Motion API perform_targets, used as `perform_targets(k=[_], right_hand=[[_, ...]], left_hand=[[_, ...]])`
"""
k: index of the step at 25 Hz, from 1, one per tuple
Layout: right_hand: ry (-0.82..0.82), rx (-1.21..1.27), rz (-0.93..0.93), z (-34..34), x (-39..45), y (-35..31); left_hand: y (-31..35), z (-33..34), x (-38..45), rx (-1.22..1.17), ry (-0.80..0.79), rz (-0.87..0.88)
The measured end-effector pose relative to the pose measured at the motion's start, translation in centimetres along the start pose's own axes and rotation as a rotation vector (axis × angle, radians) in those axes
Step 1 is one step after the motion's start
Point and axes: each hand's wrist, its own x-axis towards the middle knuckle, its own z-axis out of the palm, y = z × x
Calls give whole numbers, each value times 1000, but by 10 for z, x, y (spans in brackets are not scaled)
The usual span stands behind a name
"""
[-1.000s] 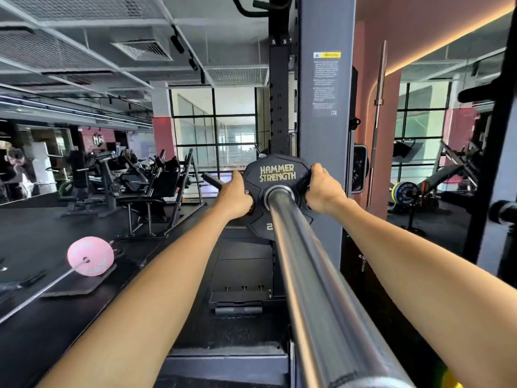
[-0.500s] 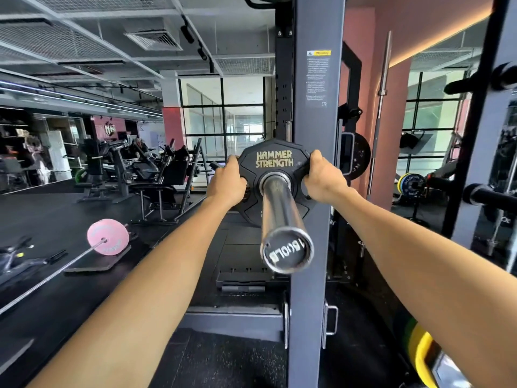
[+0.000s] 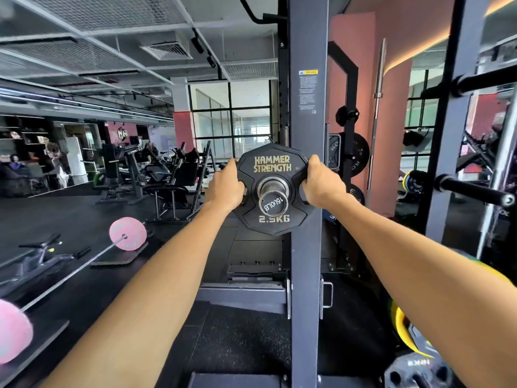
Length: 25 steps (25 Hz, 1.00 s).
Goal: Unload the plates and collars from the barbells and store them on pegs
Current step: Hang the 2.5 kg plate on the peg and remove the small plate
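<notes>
A small black 2.5 kg plate (image 3: 272,163) marked "Hammer Strength" sits on the steel barbell sleeve (image 3: 273,203), close to the sleeve's end cap, which faces me. My left hand (image 3: 226,187) grips the plate's left edge and my right hand (image 3: 321,184) grips its right edge. Both arms are stretched out in front of me. The rest of the bar is hidden behind the plate. No collar shows on the sleeve.
A grey rack upright (image 3: 307,191) stands right behind the plate. Black plates (image 3: 359,155) hang on pegs behind it, and a bare peg (image 3: 475,190) juts out at right. A barbell with pink plates (image 3: 127,233) lies on the floor at left. Yellow plates (image 3: 402,334) sit low right.
The plate has slid along the sleeve towards me, from deep on the bar to near the end cap. My view has backed off, so the sleeve now looks short.
</notes>
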Motion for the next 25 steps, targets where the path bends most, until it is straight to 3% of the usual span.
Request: perform_targets(k=[16, 25], right_hand=[[-42, -39, -1, -71, -132, -40], [-8, -24, -5, -134, -138, -27]], left_hand=[[21, -89, -128, 91, -41, 54], [76, -122, -130, 99, 5, 142]])
